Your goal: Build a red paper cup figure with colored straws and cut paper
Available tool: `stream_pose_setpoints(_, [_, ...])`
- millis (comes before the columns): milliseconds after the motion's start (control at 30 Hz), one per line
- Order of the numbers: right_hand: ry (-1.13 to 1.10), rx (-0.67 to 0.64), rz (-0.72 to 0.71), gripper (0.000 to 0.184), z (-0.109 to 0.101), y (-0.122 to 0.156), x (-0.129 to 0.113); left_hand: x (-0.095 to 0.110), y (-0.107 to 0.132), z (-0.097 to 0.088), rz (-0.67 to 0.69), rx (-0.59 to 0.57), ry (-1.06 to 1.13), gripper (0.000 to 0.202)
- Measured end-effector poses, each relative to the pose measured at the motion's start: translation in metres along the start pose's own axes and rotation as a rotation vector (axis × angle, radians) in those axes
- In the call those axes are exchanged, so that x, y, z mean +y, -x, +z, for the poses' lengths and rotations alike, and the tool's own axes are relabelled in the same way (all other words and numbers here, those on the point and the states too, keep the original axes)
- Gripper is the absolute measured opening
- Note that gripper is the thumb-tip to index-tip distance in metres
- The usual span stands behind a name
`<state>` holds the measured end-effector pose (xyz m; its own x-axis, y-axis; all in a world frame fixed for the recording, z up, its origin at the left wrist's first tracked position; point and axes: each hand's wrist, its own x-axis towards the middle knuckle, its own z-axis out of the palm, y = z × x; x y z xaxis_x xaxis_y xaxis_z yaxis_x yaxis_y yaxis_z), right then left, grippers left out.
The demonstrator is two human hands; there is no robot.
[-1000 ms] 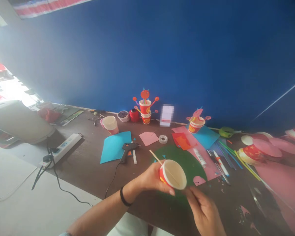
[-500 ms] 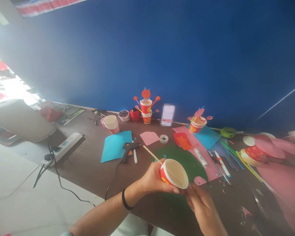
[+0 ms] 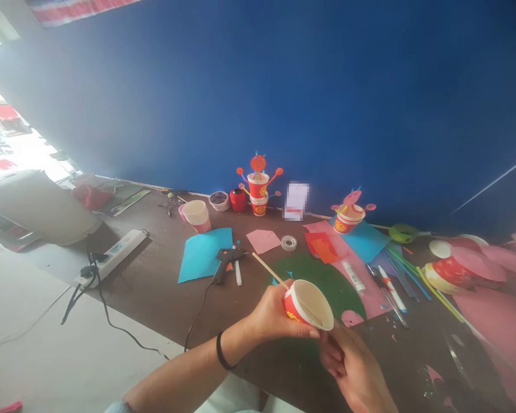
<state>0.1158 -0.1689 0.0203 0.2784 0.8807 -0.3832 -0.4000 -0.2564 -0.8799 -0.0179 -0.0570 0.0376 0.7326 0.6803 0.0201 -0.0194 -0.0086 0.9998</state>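
A red and white paper cup (image 3: 312, 304) is tilted in my left hand (image 3: 269, 318), its open mouth facing up and toward me. My fingers wrap around its side, with the thumb along the near edge. A thin pale yellow straw (image 3: 264, 267) sticks out of the cup's left side; a thin line also shows inside the cup. Close against the cup's lower right rim is my right hand (image 3: 352, 361), its fingers curled together. What they hold, if anything, is hidden. A green round sheet (image 3: 327, 269) lies on the table beneath the cup.
A black glue gun (image 3: 226, 264) rests on blue paper (image 3: 198, 252), its cord trailing forward. Stacked paper cups (image 3: 196, 215), decorated cups (image 3: 258, 189), a tape roll (image 3: 288, 243), a glue stick (image 3: 353, 277), pens (image 3: 391, 289) and a power strip (image 3: 116, 255) are around.
The whole view has shifted slightly. My right hand's fingers have curled in more beside the cup's rim. My left hand still holds the cup.
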Motion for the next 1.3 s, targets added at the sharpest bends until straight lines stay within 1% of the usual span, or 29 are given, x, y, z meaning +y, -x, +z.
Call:
stream_pose_setpoints(33, [0.037, 0.004, -0.044, 0.043, 0.001, 0.001, -0.002, 0.000, 0.000, -0.001, 0.001, -0.003, 0.021, 0.071])
stream_pose_setpoints(133, [0.269, 0.023, -0.261, 0.037, 0.002, 0.006, -0.011, 0.000, 0.002, -0.001, 0.011, -0.023, 0.088, 0.074])
stream_pose_setpoints(167, [0.326, 0.021, -0.301, 0.034, 0.002, 0.007, -0.013, 0.001, 0.002, -0.001, 0.012, -0.030, 0.100, 0.074])
stream_pose_setpoints(200, [0.353, 0.021, -0.308, 0.034, 0.002, 0.007, -0.014, 0.001, 0.002, 0.000, 0.012, -0.036, 0.108, 0.074])
stream_pose_setpoints(233, [0.342, 0.036, -0.284, 0.037, 0.003, 0.008, -0.014, 0.002, 0.003, 0.001, 0.014, -0.038, 0.110, 0.073])
stream_pose_setpoints(267, [0.295, 0.052, -0.228, 0.041, 0.003, 0.007, -0.013, 0.002, 0.003, 0.002, 0.020, -0.034, 0.104, 0.072])
stream_pose_setpoints(367, [0.050, 0.049, 0.014, 0.050, 0.005, 0.006, -0.008, 0.002, 0.002, 0.004, 0.054, -0.008, 0.061, 0.068])
stream_pose_setpoints(400, [0.003, 0.038, 0.053, 0.050, 0.006, 0.006, -0.007, 0.002, 0.002, 0.004, 0.066, -0.002, 0.057, 0.068])
stream_pose_setpoints(433, [-0.007, 0.033, 0.047, 0.049, 0.005, 0.006, -0.006, 0.003, 0.002, 0.004, 0.073, 0.003, 0.069, 0.068])
stream_pose_setpoints(467, [0.023, 0.034, 0.006, 0.049, 0.004, 0.006, -0.006, 0.003, 0.001, 0.004, 0.074, 0.005, 0.094, 0.068])
stream_pose_setpoints(567, [0.183, 0.035, -0.162, 0.046, -0.005, 0.008, -0.006, 0.006, 0.000, 0.004, 0.059, 0.025, 0.169, 0.069])
stream_pose_setpoints(600, [0.216, 0.024, -0.189, 0.045, -0.010, 0.009, -0.006, 0.008, 0.000, 0.003, 0.055, 0.038, 0.180, 0.069])
stream_pose_setpoints(667, [0.223, 0.014, -0.196, 0.043, -0.019, 0.011, -0.005, 0.010, -0.001, 0.002, 0.053, 0.059, 0.194, 0.069])
stream_pose_setpoints(700, [0.184, 0.009, -0.178, 0.043, -0.022, 0.012, -0.004, 0.011, -0.001, 0.001, 0.054, 0.066, 0.201, 0.069])
stream_pose_setpoints(767, [0.023, -0.009, -0.108, 0.041, -0.024, 0.014, -0.005, 0.013, -0.002, -0.001, 0.056, 0.071, 0.212, 0.067])
stream_pose_setpoints(867, [-0.265, -0.107, 0.052, 0.039, -0.020, 0.016, -0.011, 0.012, -0.003, -0.004, 0.061, 0.065, 0.221, 0.068])
stream_pose_setpoints(933, [-0.376, -0.172, 0.130, 0.038, -0.014, 0.017, -0.015, 0.012, -0.003, -0.004, 0.068, 0.051, 0.232, 0.068])
stream_pose_setpoints(1000, [-0.422, -0.210, 0.185, 0.037, -0.008, 0.017, -0.018, 0.013, -0.002, -0.001, 0.090, 0.011, 0.216, 0.071])
stream_pose_setpoints(1100, [-0.479, -0.224, 0.237, 0.038, 0.000, 0.017, -0.019, 0.018, -0.001, 0.004, 0.119, -0.041, 0.144, 0.075])
stream_pose_setpoints(1200, [-0.564, -0.261, 0.267, 0.036, 0.004, 0.017, -0.016, 0.024, 0.000, 0.005, 0.138, -0.030, 0.077, 0.073])
stream_pose_setpoints(1300, [-0.571, -0.319, 0.306, 0.034, 0.003, 0.017, -0.016, 0.025, -0.001, 0.000, 0.164, -0.037, 0.032, 0.074])
